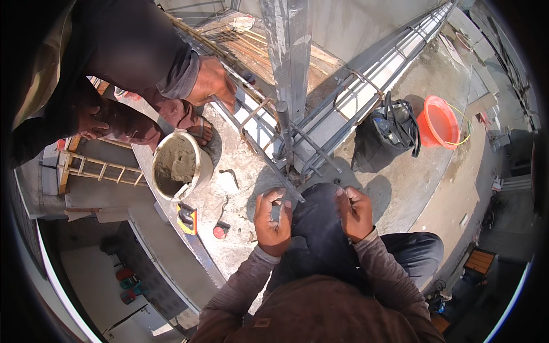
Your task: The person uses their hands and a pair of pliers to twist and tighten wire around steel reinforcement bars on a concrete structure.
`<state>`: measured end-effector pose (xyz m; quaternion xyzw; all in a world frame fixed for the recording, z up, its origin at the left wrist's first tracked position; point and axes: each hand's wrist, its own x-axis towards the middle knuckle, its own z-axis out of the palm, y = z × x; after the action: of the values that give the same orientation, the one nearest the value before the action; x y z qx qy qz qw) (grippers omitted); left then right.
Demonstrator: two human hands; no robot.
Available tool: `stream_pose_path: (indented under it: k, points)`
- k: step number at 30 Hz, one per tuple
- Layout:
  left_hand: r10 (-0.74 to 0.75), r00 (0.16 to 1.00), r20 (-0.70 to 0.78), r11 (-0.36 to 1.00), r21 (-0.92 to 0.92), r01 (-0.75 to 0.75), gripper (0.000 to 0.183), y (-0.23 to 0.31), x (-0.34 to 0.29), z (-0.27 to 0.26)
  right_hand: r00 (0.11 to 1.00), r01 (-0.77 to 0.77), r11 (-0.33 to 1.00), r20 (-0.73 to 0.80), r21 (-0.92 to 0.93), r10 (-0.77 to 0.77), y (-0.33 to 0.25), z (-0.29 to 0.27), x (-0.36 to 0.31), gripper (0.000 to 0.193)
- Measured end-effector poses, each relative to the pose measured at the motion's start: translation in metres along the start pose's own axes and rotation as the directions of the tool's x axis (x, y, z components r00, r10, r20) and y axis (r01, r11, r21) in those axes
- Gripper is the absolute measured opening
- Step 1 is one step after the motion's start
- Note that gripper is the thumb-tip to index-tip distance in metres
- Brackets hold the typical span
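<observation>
My left hand (273, 224) hovers over my left knee side, fingers curved and thumb apart, with nothing visible between them. My right hand (355, 212) is beside my knee (314, 211), its fingers curled in; whatever they may hold is hidden. Just beyond both hands, steel reinforcing bars (284, 128) meet at a corner, by the foot of a grey upright post (290, 57). A co-worker's hand (214, 83) rests at the left-hand row of bars. To the left of my hands lie a hand saw (187, 218) with a yellow and black handle and a small red round tool (220, 230).
A bucket (201, 171) of wet mortar stands left, near the co-worker's foot (201, 131). On the right are a black bag (380, 146) and an orange bucket (439, 123). The slab's edge runs along the left, above a lower level with a wooden ladder (106, 170).
</observation>
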<state>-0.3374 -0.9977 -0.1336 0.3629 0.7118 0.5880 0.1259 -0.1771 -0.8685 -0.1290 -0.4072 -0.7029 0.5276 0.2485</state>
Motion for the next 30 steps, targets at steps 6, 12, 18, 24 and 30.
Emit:
stream_pose_path:
  k: [6, 12, 18, 24, 30]
  points:
    - [0.005, 0.998, 0.067, 0.995, -0.101, 0.002, 0.019, -0.006, 0.016, 0.007, 0.965, -0.063, 0.967, 0.260, 0.246, -0.003, -0.052, 0.040, 0.004, 0.029]
    - [0.016, 0.968, 0.252, 0.980, -0.194, 0.034, 0.023, -0.012, 0.027, -0.002, 0.948, -0.082, 0.956, 0.318, 0.283, -0.012, -0.069, 0.042, 0.013, 0.018]
    - [0.036, 0.953, 0.301, 0.983, -0.185, 0.021, 0.023, -0.020, 0.029, 0.005, 0.973, -0.054, 0.983, 0.230, 0.173, 0.013, -0.061, 0.045, 0.012, 0.016]
    - [0.055, 0.947, 0.316, 0.988, -0.154, -0.006, 0.022, -0.021, 0.033, 0.008, 0.979, 0.017, 0.976, 0.196, 0.217, -0.061, -0.050, 0.045, 0.012, 0.022]
    - [0.091, 0.985, 0.144, 0.986, -0.150, -0.069, 0.016, -0.016, 0.023, -0.003, 0.979, 0.024, 0.997, 0.202, 0.075, -0.039, -0.066, 0.047, 0.008, 0.018]
